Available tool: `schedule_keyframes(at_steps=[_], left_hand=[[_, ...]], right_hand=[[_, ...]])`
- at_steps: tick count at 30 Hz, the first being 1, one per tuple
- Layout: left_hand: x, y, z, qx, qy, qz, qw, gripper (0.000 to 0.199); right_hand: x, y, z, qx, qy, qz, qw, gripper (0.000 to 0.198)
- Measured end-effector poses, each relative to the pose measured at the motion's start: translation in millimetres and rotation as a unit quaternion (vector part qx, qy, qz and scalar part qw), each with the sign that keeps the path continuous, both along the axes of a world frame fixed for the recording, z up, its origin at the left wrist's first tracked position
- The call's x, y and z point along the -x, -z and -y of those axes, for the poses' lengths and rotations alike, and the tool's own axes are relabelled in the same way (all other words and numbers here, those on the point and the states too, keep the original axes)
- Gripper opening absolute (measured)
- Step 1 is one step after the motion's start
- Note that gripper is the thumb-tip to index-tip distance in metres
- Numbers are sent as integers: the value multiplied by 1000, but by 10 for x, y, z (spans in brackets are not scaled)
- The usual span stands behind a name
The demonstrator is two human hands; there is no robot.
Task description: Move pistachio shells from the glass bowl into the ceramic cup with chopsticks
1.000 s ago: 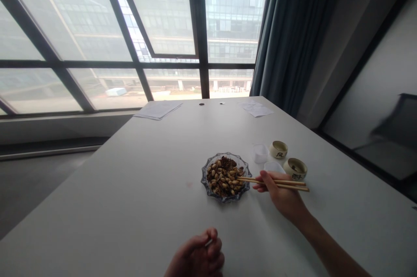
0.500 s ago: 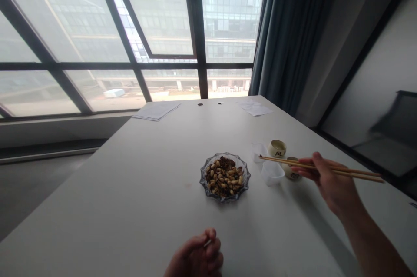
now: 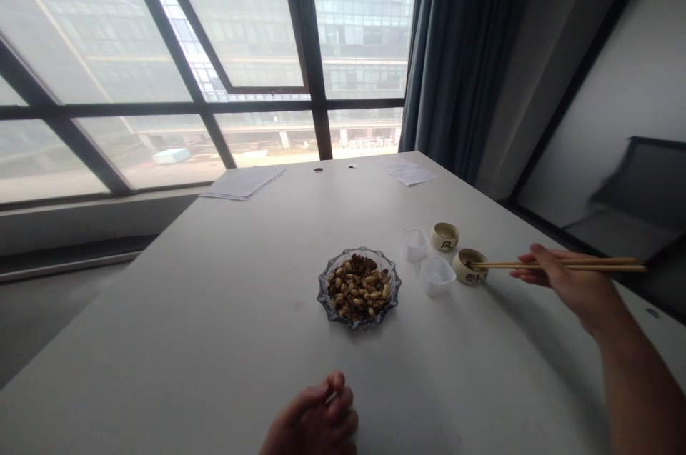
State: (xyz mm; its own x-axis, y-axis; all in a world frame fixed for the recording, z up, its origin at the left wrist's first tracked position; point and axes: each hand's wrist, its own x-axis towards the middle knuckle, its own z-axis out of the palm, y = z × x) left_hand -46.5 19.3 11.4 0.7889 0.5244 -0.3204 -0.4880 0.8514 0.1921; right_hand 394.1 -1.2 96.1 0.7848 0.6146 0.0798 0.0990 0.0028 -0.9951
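My right hand (image 3: 576,287) is closed around a pair of wooden chopsticks (image 3: 568,266). Their tips reach into the mouth of the nearer small ceramic cup (image 3: 461,275), which has a dark character on its side. A small dark bit shows at the tips; its kind is too small to tell. A matching cup (image 3: 438,243) stands just behind. My left hand (image 3: 316,416) rests near the table's front, fingers curled in, with nothing visible in them. Beyond it sits a scalloped glass bowl (image 3: 325,303) holding pistachios (image 3: 367,291) and dark brown seeds or pieces (image 3: 363,262).
Two clear plastic tubs, a nearer one (image 3: 436,280) and a farther one (image 3: 415,246), stand between the bowl and the cups. Paper sheets (image 3: 244,183) lie at the far left of the white table (image 3: 214,305), another sheet (image 3: 410,173) at the far right. Windows and a curtain (image 3: 455,48) are behind.
My right hand has moved right, bringing the chopstick tips from above the plastic tubs to the nearer cup. The view has shifted slightly; my left hand keeps its curled pose.
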Motion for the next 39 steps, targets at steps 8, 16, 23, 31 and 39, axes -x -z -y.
schedule_keyframes(at_steps=[8,16,23,31,39], left_hand=[[-6,30,4,2,6,9,1000,20],[-16,52,6,-5,5,21,1000,20],[-53,51,-3,-9,5,29,1000,20],[-55,102,-34,-22,19,31,999,18],[-64,108,-24,-16,9,37,999,18]], right_hand=[[451,-120,-79,-125,-28,89,988,37],[1295,67,-289,-55,-324,190,925,35],[1541,112,-431,5,-373,281,884,43],[1579,19,-479,54,-372,253,891,44],[1675,37,-424,32,-360,319,876,45]])
